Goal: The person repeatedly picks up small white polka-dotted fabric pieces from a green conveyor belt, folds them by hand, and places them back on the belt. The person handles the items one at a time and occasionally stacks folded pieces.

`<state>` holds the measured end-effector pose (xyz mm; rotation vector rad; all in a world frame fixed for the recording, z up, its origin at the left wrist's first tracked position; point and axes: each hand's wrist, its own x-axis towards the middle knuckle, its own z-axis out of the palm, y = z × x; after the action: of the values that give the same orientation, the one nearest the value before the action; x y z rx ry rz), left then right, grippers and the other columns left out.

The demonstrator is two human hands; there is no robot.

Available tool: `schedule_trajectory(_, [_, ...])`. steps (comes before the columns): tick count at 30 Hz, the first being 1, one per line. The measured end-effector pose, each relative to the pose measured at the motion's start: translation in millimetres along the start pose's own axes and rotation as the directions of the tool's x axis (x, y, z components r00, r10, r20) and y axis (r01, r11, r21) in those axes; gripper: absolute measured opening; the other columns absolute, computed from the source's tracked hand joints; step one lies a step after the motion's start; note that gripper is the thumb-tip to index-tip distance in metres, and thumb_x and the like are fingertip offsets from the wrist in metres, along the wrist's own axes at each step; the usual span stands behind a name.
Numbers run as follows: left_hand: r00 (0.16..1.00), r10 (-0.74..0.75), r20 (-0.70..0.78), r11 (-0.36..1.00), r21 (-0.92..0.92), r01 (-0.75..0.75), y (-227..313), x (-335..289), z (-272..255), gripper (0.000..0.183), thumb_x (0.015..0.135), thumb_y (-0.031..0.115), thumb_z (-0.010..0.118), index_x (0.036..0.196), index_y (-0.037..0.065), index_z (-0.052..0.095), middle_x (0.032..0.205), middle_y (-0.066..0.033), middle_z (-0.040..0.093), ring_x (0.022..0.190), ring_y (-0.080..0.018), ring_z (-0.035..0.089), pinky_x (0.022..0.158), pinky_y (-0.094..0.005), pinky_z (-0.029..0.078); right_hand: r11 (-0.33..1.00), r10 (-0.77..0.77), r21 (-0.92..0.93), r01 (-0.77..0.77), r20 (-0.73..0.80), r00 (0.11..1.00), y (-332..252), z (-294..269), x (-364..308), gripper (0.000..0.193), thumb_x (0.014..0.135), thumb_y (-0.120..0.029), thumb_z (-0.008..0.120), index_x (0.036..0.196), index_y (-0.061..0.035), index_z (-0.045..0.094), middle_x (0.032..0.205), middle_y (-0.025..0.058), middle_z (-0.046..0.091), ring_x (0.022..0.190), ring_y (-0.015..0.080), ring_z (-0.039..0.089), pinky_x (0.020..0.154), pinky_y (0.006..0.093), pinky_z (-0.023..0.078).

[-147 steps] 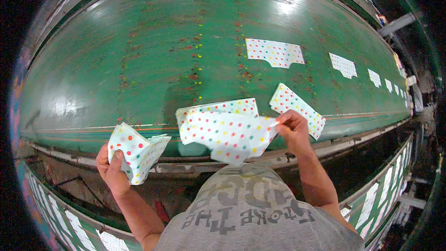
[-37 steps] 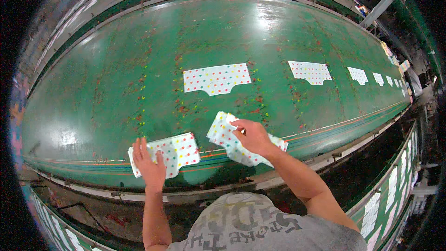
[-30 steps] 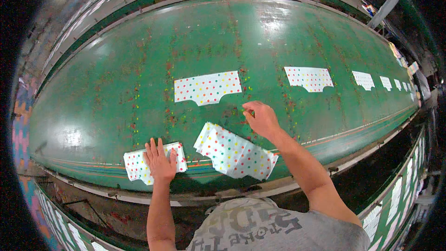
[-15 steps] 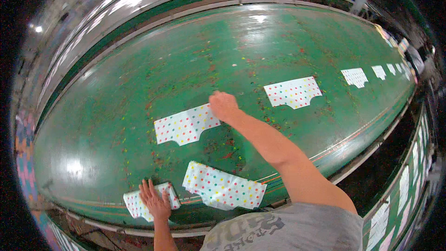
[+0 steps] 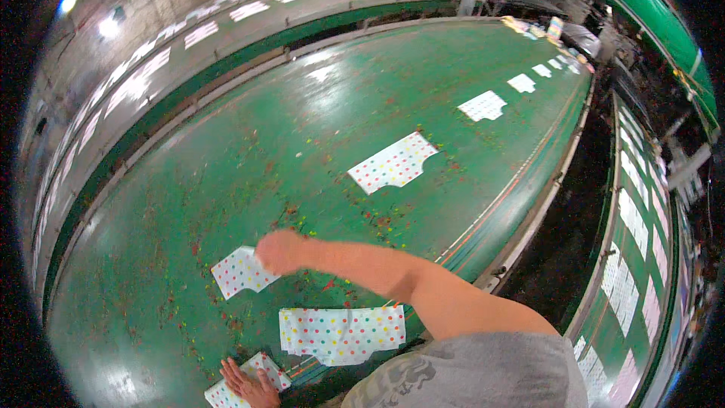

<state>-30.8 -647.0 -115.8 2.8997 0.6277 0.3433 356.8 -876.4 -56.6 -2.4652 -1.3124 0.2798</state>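
Note:
My right hand is closed at the upper right edge of a white polka-dot cloth piece on the green table; its fingertips are hidden behind the fist. Only a shortened part of this piece shows left of the hand. My left hand lies flat, fingers spread, on a small folded polka-dot cloth bundle at the near left edge. Between the hands and my body, a layered stack of matching cut pieces rests near the table edge.
Another dotted piece lies farther right, with several more in a row toward the far end. The long green table is speckled with paint. Beyond a dark gap at right stands a second table with white and pink pieces.
My view has turned right. My right hand has drawn leftward over the cloth piece, which now shows shorter. My left hand stays on the folded bundle.

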Motion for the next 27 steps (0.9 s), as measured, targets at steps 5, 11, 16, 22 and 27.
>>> schedule_trajectory(5, [0.999,-0.029,0.018,0.984,-0.178,0.032,12,14,-34,0.111,0.096,0.081,0.057,0.171,0.004,0.031,0.176,-0.0276,0.029,0.162,-0.0500,0.023,0.129,-0.0688,0.015,0.848,-0.407,0.325,0.417,-0.104,0.908,-118,-13,-77,0.019,0.077,-0.026,0.074,0.078,-0.0064,0.072,0.083,0.0190,0.073,0.079,0.0421,0.071,0.068,0.0550,0.056])
schedule_trajectory(11, [0.865,0.410,-0.290,0.798,-0.345,-0.494,70,57,-70,0.053,0.094,0.029,0.071,0.138,0.000,0.064,0.150,-0.0185,0.058,0.151,-0.0424,0.042,0.129,-0.0602,0.029,0.687,-0.506,0.502,0.526,-0.189,0.841,-178,-58,-172,0.017,0.074,-0.021,0.079,0.075,-0.0063,0.070,0.081,0.0150,0.071,0.078,0.0375,0.070,0.069,0.0500,0.055])
schedule_trajectory(16, [0.910,0.404,-0.097,0.425,-0.860,-0.281,113,56,-70,0.028,0.069,-0.010,0.068,0.094,0.001,0.073,0.095,-0.0126,0.072,0.093,-0.0269,0.070,0.103,-0.0426,0.054,0.709,-0.274,0.580,0.401,-0.297,0.915,-142,-97,-250,0.013,0.076,-0.013,0.081,0.075,-0.0061,0.070,0.077,0.0112,0.070,0.071,0.0296,0.069,0.065,0.0443,0.054])
schedule_trajectory(22, [0.920,0.358,0.161,0.417,-0.909,-0.003,163,34,-58,0.019,0.085,-0.013,0.074,0.101,-0.003,0.076,0.096,-0.0065,0.075,0.091,-0.0162,0.071,0.088,-0.0326,0.058,0.592,0.186,0.798,0.114,-0.273,0.944,-75,-121,-347,0.011,0.084,-0.009,0.080,0.081,-0.0034,0.071,0.077,0.0022,0.069,0.070,0.0115,0.064,0.062,0.0324,0.053])
schedule_trajectory(27, [0.928,0.321,0.188,0.448,-0.894,0.026,214,37,-41,0.021,0.091,-0.005,0.074,0.112,-0.002,0.074,0.098,-0.0059,0.075,0.089,-0.0154,0.070,0.085,-0.0322,0.057,0.604,0.373,0.796,0.042,-0.329,0.868,-9,-122,-402,0.009,0.085,-0.009,0.080,0.085,-0.0030,0.074,0.077,0.0016,0.072,0.070,0.0100,0.065,0.062,0.0304,0.054])
